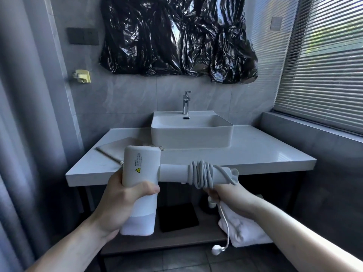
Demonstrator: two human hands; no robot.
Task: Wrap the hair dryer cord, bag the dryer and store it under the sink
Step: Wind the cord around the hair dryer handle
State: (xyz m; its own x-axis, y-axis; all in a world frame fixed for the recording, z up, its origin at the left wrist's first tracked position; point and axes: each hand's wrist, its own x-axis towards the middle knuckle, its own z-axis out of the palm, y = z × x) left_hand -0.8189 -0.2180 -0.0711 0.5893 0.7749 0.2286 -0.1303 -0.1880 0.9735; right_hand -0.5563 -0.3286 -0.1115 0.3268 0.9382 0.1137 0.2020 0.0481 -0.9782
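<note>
- Grey-tiled bathroom, white counter (255, 152) with basin (191, 132) at centre, black plastic sheet (176, 36) on far wall, blinds at right.
- hair dryer (140, 167) held in mid-air in front of near counter edge, handle pointing right.
- left hand (125, 197) wraps round dryer body; rigid, smooth plastic, looks slippery, so full-palm hold suits it.
- right hand (225, 195) under handle end, fingers pinching cord (202, 174) just below the coils.
- Cord soft, springy; coils look loose, likely to unwind if let go.
- Tail with plug (217, 249) hangs free.
- Beige bag (117, 148) lies flat on counter, left of basin; limp cloth.
- Shelf (176, 238) below holds white towel (245, 226).
</note>
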